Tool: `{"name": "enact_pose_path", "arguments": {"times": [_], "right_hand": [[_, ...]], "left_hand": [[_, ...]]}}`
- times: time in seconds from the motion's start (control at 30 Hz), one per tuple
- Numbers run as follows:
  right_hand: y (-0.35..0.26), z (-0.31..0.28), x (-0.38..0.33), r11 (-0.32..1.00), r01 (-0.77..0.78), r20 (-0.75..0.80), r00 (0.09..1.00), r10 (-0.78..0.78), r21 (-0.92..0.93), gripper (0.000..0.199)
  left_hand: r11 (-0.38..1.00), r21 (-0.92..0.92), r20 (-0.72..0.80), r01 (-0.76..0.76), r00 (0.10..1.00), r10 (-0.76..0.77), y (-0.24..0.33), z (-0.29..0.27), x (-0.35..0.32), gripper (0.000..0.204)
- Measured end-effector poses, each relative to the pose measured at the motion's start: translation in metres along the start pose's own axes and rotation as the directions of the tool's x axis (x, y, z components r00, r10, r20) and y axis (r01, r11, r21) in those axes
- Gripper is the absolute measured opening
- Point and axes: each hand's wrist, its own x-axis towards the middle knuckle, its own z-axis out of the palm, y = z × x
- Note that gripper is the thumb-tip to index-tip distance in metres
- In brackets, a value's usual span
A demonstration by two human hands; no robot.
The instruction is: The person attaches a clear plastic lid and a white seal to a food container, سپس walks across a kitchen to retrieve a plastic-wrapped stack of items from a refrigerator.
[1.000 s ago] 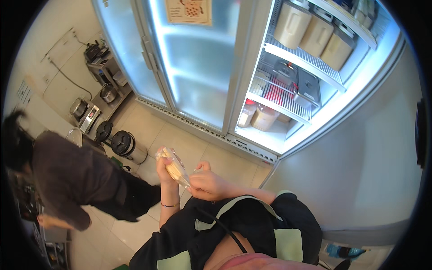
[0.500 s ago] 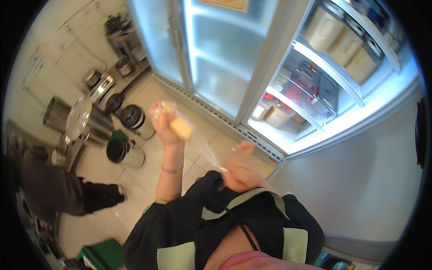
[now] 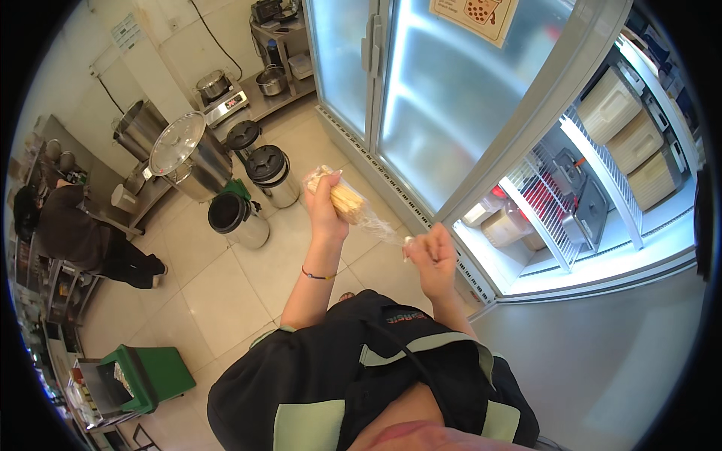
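A clear plastic bag (image 3: 347, 204) of thin, pale yellow sticks hangs in front of me at chest height. My left hand (image 3: 326, 210) is wrapped round its full part. From there the bag's loose end stretches out, thin and twisted, toward the right. My right hand (image 3: 434, 259) is closed in a pinch on that end. A small white bit shows at the fingertips. What kind of sticks these are I cannot make out.
A glass-door fridge (image 3: 466, 98) stands ahead; its right section is open, with cream tubs (image 3: 635, 139) on wire racks. Lidded steel barrels (image 3: 241, 218) and a large pot (image 3: 188, 161) stand left. A person (image 3: 90, 233) works at the far left. A green bin (image 3: 154, 376) is lower left.
My right hand, blurred near my chest before, has moved up and right and now pinches the bag's end. The whole view has shifted, bringing more of the left side in.
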Motion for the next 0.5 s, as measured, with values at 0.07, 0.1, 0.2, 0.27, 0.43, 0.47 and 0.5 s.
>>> {"name": "enact_pose_path", "arguments": {"times": [0.07,0.1,0.2,0.27,0.43,0.47,0.5], "right_hand": [[-0.002,0.009,0.003,0.943,-0.066,-0.007,0.998,0.067,-0.327,0.023],[-0.002,0.015,0.006,0.882,0.024,0.014,1.000,-0.020,-0.471,0.021],[0.003,0.022,0.012,0.594,0.243,0.139,0.967,-0.215,-0.767,0.018],[0.015,0.014,0.019,0.415,0.357,0.247,0.923,-0.295,-0.837,0.017],[0.024,0.015,0.022,0.636,0.207,0.145,0.978,-0.148,-0.744,0.017],[0.027,0.015,0.023,0.713,0.157,0.117,0.988,-0.106,-0.684,0.016],[0.032,0.014,0.025,0.864,0.036,0.041,0.999,-0.018,-0.502,0.016]], "left_hand": [[0.996,0.061,0.008,-0.069,0.998,0.069,-0.001,0.005,-0.011,0.032],[0.988,0.111,0.012,-0.110,0.994,0.110,-0.002,0.006,-0.014,0.034],[0.970,0.188,0.041,-0.153,0.988,0.148,0.000,0.006,-0.021,0.037],[0.961,0.218,0.053,-0.168,0.986,0.160,0.000,0.004,-0.020,0.037],[0.953,0.256,0.058,-0.162,0.987,0.152,-0.007,-0.002,-0.018,0.036],[0.951,0.270,0.046,-0.148,0.989,0.141,-0.008,-0.001,-0.018,0.037],[0.950,0.283,0.033,-0.133,0.991,0.129,-0.009,-0.001,-0.018,0.037]]}}
